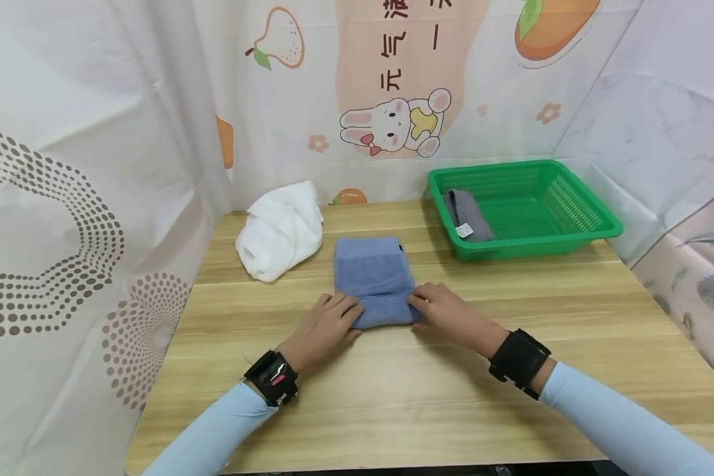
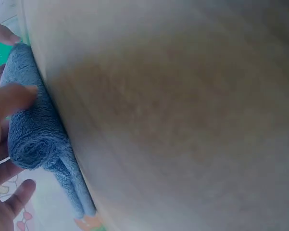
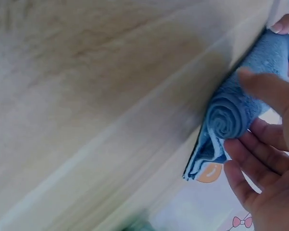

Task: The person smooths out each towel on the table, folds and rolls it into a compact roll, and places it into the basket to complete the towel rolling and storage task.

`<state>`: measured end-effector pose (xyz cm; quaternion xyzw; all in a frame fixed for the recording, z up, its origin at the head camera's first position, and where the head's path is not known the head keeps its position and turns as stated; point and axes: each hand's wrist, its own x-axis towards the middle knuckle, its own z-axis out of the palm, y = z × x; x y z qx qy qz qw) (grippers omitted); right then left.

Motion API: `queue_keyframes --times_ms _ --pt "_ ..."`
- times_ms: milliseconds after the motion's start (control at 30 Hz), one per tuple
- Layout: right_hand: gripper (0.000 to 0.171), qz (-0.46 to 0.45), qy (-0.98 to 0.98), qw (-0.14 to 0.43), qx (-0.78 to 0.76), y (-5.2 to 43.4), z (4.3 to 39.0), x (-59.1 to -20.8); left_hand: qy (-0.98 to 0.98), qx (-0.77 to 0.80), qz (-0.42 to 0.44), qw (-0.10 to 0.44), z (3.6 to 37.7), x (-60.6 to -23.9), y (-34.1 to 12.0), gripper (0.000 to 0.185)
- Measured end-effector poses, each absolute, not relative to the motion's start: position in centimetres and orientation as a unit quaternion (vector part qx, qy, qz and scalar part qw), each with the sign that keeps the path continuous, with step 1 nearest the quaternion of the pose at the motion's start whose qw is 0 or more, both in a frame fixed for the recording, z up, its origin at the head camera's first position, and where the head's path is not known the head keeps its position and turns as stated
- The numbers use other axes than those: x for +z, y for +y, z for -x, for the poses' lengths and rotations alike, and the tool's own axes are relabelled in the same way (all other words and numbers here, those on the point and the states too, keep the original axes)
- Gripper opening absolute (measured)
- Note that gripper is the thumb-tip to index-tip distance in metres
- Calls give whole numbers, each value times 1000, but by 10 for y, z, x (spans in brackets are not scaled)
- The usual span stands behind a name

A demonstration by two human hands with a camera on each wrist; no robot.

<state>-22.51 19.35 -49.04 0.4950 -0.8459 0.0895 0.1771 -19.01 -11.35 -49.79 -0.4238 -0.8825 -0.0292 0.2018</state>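
Gripping the rolled near end of the blue terry towel [image 1: 376, 281] on the wooden bench [image 1: 428, 396], I see left hand [image 1: 324, 327] and right hand [image 1: 449, 316] curled round its opposite ends.

A light wooden table [image 1: 393, 396] fills the lower frame, backed by white curtains [image 1: 95, 198] printed with a cartoon rabbit [image 1: 393, 125] and fruit.

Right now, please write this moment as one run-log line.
left hand: grips blue towel roll | right hand: grips roll | towel: partly rolled
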Motion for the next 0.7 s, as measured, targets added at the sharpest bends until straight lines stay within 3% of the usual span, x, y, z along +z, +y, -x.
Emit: queue_keyframes --times_ms 333,533,700 --pt "46 -464 -871 158 46 190 222 -494 -888 -7 422 182 191 -492 -112 32" --pt "40 -451 -875 134 113 188 230 -493 -903 -112 402 99 198 -484 -115 34" --pt "35 -444 -876 54 179 192 238 -488 -903 -194 383 30 208 -479 -118 22"
